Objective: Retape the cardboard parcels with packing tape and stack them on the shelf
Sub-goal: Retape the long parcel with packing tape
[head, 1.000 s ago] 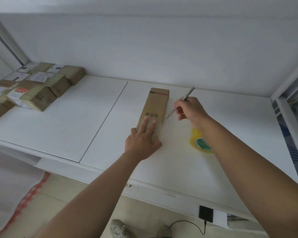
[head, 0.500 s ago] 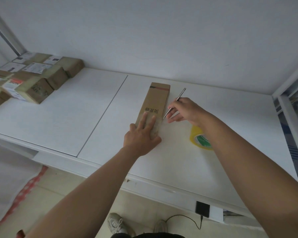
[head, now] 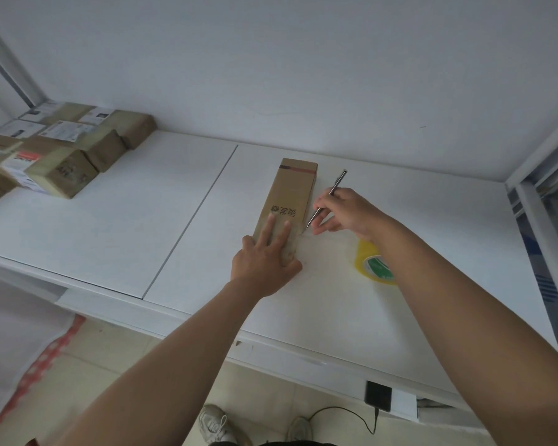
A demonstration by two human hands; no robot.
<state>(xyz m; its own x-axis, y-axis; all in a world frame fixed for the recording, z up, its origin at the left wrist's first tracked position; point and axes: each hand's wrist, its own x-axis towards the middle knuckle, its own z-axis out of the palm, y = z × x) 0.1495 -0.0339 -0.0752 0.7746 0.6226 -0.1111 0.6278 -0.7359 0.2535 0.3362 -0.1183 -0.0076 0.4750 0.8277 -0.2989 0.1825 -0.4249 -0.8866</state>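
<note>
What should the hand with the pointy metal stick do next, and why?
Probably slice the tape strip free. The right hand holds the metal tool with its tip by the long box's near corner, the left hand presses the box flat, and the tape roll lies beside it.

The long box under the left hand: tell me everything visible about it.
The box is a long, narrow carton of plain brown cardboard, lying flat on the white shelf with its length running away from the person. A dark red stripe crosses its far end and black printed characters sit midway along the top. The left hand presses flat on its near end. The right hand holds a thin metal tool beside its right edge.
</note>
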